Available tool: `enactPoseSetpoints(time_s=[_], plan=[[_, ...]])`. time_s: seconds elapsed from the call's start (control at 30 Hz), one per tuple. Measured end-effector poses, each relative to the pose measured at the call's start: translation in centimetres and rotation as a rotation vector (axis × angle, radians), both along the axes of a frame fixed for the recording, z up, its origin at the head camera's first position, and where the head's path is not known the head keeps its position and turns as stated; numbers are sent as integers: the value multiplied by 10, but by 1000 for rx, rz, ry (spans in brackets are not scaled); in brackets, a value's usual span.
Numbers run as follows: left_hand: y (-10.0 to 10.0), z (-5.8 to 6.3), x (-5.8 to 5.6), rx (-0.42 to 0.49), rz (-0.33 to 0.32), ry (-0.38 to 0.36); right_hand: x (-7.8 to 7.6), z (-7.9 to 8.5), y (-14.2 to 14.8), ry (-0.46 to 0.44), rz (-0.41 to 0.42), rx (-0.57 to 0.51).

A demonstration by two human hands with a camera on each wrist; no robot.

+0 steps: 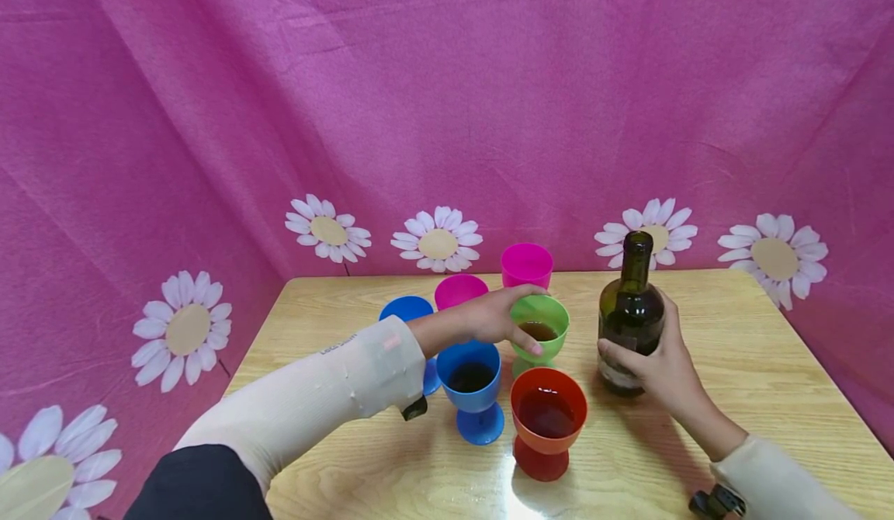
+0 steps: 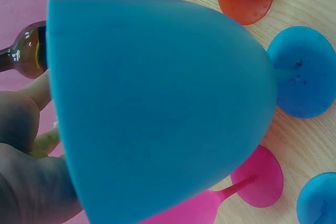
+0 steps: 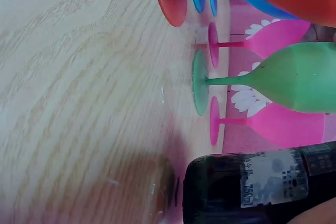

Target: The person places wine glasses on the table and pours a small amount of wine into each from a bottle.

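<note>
My left hand [image 1: 492, 317] reaches across the table and holds the bowl of a green goblet [image 1: 557, 312], thumb on the near side and fingers behind the rim. Brown liquid lies in that goblet. My right hand [image 1: 663, 369] grips a dark green wine bottle [image 1: 632, 314] around its lower body. The bottle is upright and uncorked, its base low over the wood in the right wrist view. Beneath my left forearm stands a blue goblet [image 1: 471, 396] with dark liquid; its bowl [image 2: 163, 108] covers much of the left wrist view. Nearest the front is a red goblet [image 1: 545, 435] holding dark red liquid.
Two pink goblets, a rear one [image 1: 527, 262] and one behind my left wrist [image 1: 459, 289], stand toward the back. Another blue goblet [image 1: 407, 308] is partly hidden by my left arm. A pink cloth [image 1: 447, 116] with daisies hangs behind the wooden table [image 1: 754, 349].
</note>
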State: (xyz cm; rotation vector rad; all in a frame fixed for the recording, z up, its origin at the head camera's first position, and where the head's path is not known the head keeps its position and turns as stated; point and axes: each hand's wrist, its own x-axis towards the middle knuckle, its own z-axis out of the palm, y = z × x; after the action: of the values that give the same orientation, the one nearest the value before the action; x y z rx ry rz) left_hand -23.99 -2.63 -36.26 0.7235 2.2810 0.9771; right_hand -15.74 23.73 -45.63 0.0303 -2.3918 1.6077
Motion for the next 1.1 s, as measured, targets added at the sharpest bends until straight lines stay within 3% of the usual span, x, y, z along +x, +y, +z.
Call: enactPoseSetpoints(time_s=[0.53, 1.1], plan=[[0, -1, 0, -1, -9, 6, -5, -13, 1, 11, -4, -20], [1, 1, 0, -7, 4, -20, 0, -17, 8, -12, 11, -24]])
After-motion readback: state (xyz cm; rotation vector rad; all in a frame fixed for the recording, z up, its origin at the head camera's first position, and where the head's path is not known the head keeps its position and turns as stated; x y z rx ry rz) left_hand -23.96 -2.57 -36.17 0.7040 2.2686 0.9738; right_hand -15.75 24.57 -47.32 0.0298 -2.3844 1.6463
